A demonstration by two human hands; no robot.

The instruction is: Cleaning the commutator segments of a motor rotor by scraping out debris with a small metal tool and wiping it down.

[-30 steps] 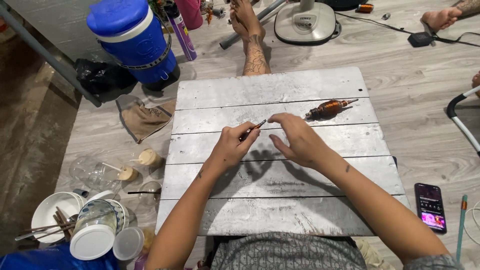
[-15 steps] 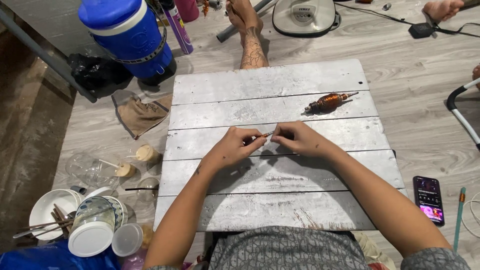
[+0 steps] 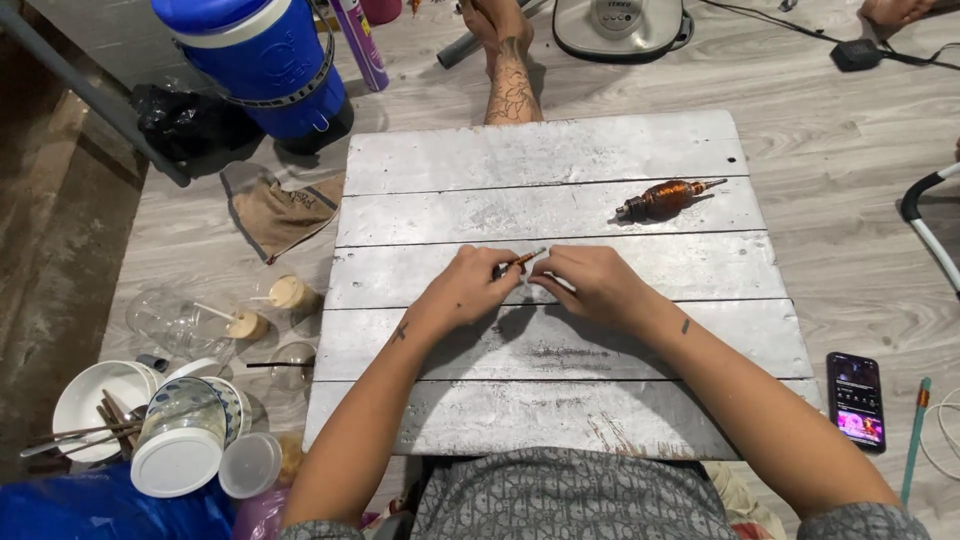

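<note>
A thin copper-brown rod-like piece [image 3: 521,261] sits pinched between both hands above the middle of the silver-painted wooden plank board [image 3: 540,160]. The left hand [image 3: 468,290] has its fingertips closed on the piece's lower end; the right hand [image 3: 590,283] meets it from the other side, fingers curled tight together. Further up the board lies a copper-wound spindle [image 3: 664,198]. A black smartphone [image 3: 856,400] rests on the floor to the right, a blue water cooler [image 3: 262,55] far left.

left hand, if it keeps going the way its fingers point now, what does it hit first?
The left hand points right, along the thin rod it pinches. It would meet the right hand almost at once; their fingertips look nearly touching over the grey plank board, though any gap is unclear.
</note>
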